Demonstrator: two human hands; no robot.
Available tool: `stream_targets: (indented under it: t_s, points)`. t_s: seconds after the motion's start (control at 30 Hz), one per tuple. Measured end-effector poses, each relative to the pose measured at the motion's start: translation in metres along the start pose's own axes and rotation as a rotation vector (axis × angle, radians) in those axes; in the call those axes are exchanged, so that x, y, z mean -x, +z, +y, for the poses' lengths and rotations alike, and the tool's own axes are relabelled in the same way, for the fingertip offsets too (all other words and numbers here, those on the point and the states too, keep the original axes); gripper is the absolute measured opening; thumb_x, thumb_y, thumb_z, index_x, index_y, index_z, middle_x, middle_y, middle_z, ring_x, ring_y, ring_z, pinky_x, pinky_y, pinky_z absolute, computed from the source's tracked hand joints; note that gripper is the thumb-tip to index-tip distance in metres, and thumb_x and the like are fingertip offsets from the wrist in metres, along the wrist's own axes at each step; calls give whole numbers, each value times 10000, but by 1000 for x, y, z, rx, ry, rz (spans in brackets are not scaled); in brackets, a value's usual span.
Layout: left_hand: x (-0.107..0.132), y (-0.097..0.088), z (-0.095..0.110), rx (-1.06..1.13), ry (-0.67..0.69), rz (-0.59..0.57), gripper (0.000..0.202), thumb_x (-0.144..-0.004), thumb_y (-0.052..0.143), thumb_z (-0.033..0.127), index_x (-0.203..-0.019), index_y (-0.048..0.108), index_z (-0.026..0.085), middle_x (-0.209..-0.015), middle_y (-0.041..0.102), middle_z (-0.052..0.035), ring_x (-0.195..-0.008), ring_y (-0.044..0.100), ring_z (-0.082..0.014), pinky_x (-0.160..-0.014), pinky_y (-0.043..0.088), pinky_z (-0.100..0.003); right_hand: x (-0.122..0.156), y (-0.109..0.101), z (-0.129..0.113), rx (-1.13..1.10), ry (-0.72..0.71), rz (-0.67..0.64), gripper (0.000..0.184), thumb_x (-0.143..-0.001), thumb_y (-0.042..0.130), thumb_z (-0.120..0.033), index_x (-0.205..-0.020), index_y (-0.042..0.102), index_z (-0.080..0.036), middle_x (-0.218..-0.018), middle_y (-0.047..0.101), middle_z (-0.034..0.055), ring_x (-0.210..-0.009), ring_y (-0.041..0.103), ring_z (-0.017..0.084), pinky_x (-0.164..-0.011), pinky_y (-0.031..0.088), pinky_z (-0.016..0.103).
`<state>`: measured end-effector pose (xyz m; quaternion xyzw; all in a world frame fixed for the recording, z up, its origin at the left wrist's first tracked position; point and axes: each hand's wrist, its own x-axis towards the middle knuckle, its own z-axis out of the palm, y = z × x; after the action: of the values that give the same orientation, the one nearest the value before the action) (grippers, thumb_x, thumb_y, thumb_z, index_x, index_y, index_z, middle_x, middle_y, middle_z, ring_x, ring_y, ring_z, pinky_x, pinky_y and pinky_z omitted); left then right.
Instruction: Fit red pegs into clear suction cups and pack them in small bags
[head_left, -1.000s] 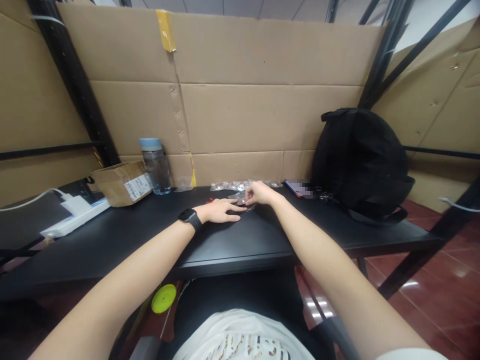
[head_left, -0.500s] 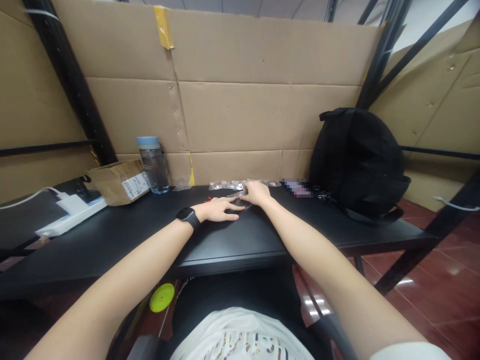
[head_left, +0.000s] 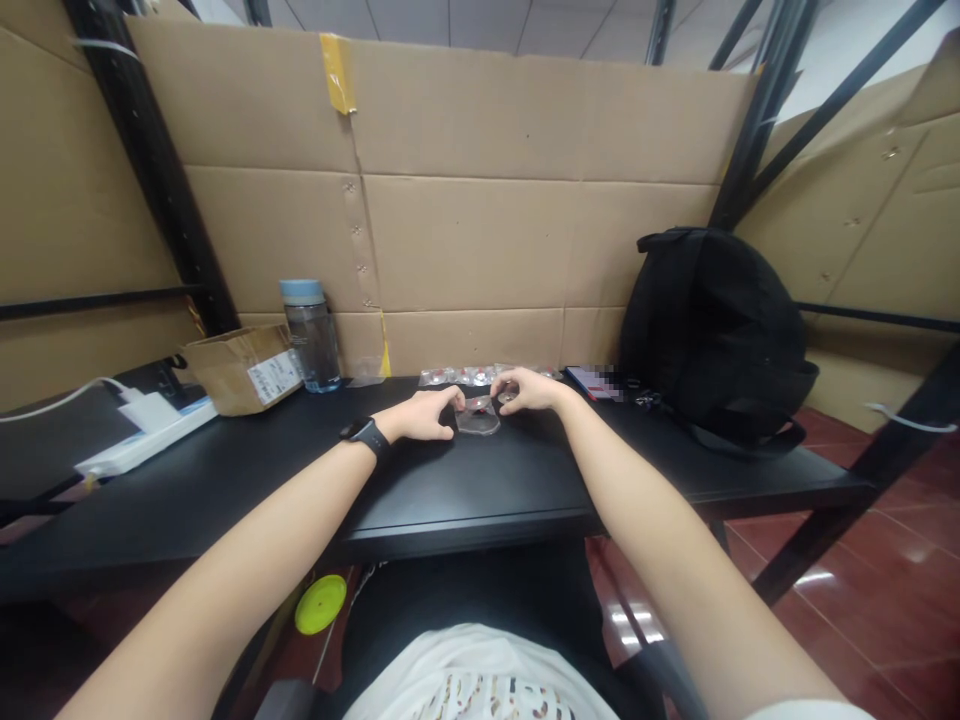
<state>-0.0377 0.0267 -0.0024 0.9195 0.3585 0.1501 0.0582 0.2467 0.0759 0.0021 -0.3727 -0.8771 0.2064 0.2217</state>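
since the earlier frame the left hand (head_left: 421,416) is no longer lying flat with fingers stretched on the black table (head_left: 225,480); it is now curling, and the small clear pouch (head_left: 478,418), which was under the right hand (head_left: 529,390) near the back, is now sitting between both hands, a little closer to the person. the left thumb and forefinger are closing on the left upper edge of the pouch, and the right thumb and forefinger are pinching its right upper corner, so both grips are closed on the same pouch, though the contact of the right fingertips is too small to see surely. the pouch is hanging or resting just above the table surface, its long side running left to right, from one hand to the other. both hands are touching it; the left one is covering more of its edge. behind it, the row of similar pouches (head_left: 469,375) is lying along the cardboard wall (head_left: 465,240). the water bottle (head_left: 310,336) and the cardboard box (head_left: 241,366) are standing well apart on the left, and the black backpack (head_left: 720,330) on the right.
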Motion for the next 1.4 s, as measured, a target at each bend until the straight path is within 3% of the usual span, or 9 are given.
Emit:
stream_targets:
  t_s: [0.1, 0.37, 0.6, 0.73, 0.87, 0.97, 1.13, 1.23, 1.4]
  points:
    - [-5, 8, 2, -51, 12, 83, 419, -774, 671, 309, -1185, 606, 257, -1206, 689, -34, -1118, 641, -252, -979, 461, -351, -5, 6, -5, 14, -9, -58, 364, -586, 866, -250, -928, 762, -185, -881, 716, 5, -869, 614, 192, -778, 444, 271]
    - [-14, 25, -5, -167, -75, 245, 205, -921, 587, 403, -944, 751, 280, -1241, 697, -43, -1262, 542, -297, -1047, 334, -497, -12, 14, -11, 30, -97, 9, 145, -716, 802, -329, -755, 776, -191, -840, 720, 9, -875, 621, 191, -854, 423, 284]
    - [-17, 18, -2, -14, -291, 233, 233, -862, 610, 400, -769, 806, 315, -1208, 733, 18, -1208, 583, -295, -979, 406, -440, -12, 16, -3, 29, 114, 45, 258, -770, 754, -426, -741, 760, -169, -762, 712, 21, -811, 626, 194, -748, 446, 270]
    - [-16, 21, -1, -118, -351, 274, 356, -869, 578, 447, -620, 731, 244, -995, 759, -47, -1114, 604, -310, -942, 412, -438, -21, 29, 5, 68, 213, 140, 275, -802, 734, -431, -769, 727, -158, -738, 691, 22, -732, 617, 175, -686, 448, 265]
    - [-17, 28, -5, -244, -360, 347, 257, -808, 664, 466, -752, 674, 216, -976, 720, -90, -1070, 590, -327, -907, 411, -448, -24, 36, 6, 143, 120, 324, 383, -696, 839, -270, -1042, 709, -170, -1041, 709, 78, -929, 644, 205, -837, 498, 311]
    - [-17, 31, -8, -202, -241, 315, 164, -840, 643, 370, -948, 661, 248, -1096, 710, -66, -1111, 579, -292, -911, 405, -419, -22, 33, 0, 170, -56, 279, 434, -687, 779, -100, -1104, 725, -210, -1201, 687, 76, -1122, 626, 226, -991, 468, 342]
    - [-15, 29, -4, -103, -151, 211, 242, -974, 471, 427, -1041, 662, 294, -1114, 728, -32, -1160, 581, -279, -990, 346, -463, -19, 30, -11, 96, 8, -63, 475, -690, 736, -94, -1143, 749, -236, -1194, 742, 38, -1122, 672, 248, -983, 487, 311]
    - [-14, 26, 0, -77, -156, 221, 358, -895, 585, 552, -1128, 620, 283, -1064, 754, -39, -1133, 606, -291, -995, 332, -465, -18, 32, -12, 13, 58, -38, 718, -692, 746, -74, -1377, 602, -233, -1212, 745, 55, -1109, 683, 229, -981, 487, 301]
    - [-14, 25, -4, -89, -209, 285, 331, -901, 587, 392, -1204, 543, 267, -1029, 773, -48, -1165, 615, -288, -974, 323, -444, -18, 32, -11, -147, 102, 18, 755, -857, 694, -216, -1540, 372, -210, -1021, 775, 48, -858, 702, 176, -866, 518, 302]
